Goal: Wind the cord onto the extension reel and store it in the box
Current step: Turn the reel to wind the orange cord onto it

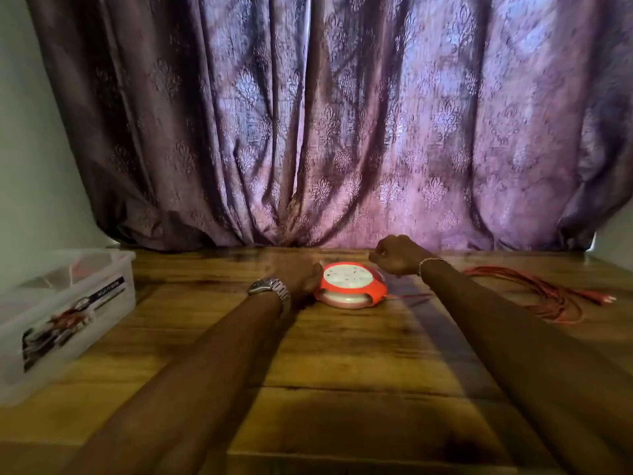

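A red and white extension reel (349, 286) lies flat on the wooden table (342, 371), near the far edge. My left hand (301, 277), a watch on its wrist, grips the reel's left side. My right hand (394, 255) hovers with closed fingers over the reel's far right rim; whether it pinches a handle there I cannot tell. A thin red cord (534, 289) runs from the reel's right side and lies in loose loops on the table to the right, ending in a plug (608, 298). A clear plastic box (65, 303) stands open at the left.
A heavy purple patterned curtain (342, 132) hangs behind the table's far edge. A pale wall (30, 149) is at the left. The box has a printed label on its side and some red and white contents inside.
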